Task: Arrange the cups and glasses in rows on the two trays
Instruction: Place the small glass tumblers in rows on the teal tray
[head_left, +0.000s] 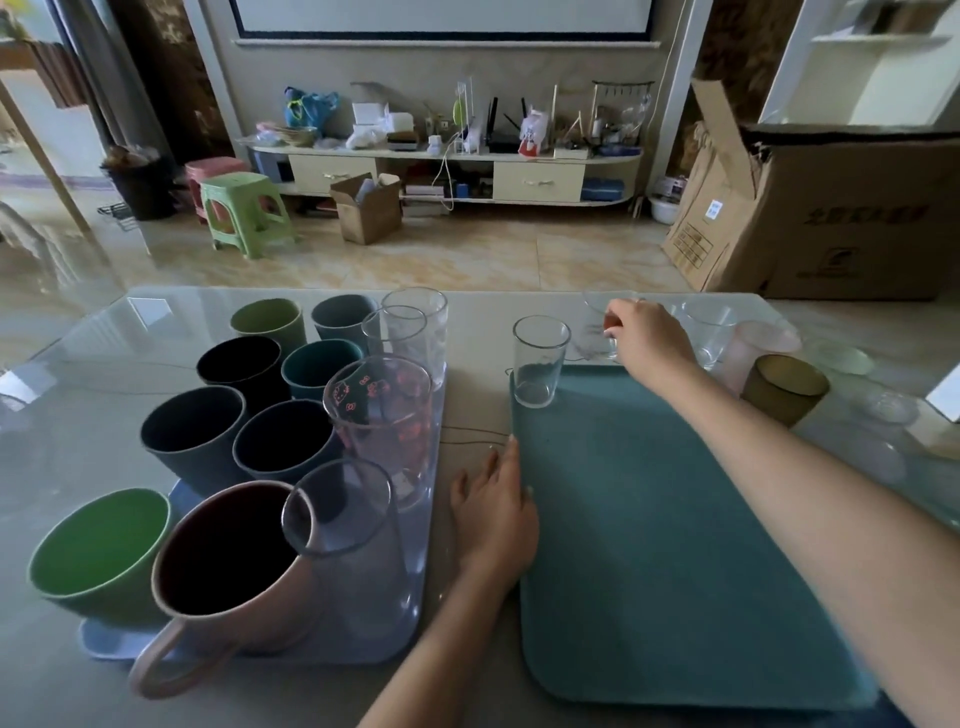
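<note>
Reaching toward the upper right of the frame, the right hand (647, 338) is curled around a clear glass (597, 332) just above the far edge of the teal tray (675, 545); the glass is blurred, so how firmly it is pinched cannot be told. The left hand (493, 509) is laid flat with fingers straight and close together at the teal tray's left edge, in the lower centre. One tumbler (539, 361) already stands at that tray's upper left corner. The pale blue tray (415, 597) at the left is crowded with cups and glasses. More glasses and a brown cup (784, 387) are left at the right, beyond the forearm. A knock against the tumbler is judged likely if the held glass is set down too near, and the forearm could sweep the brown cup.
</note>
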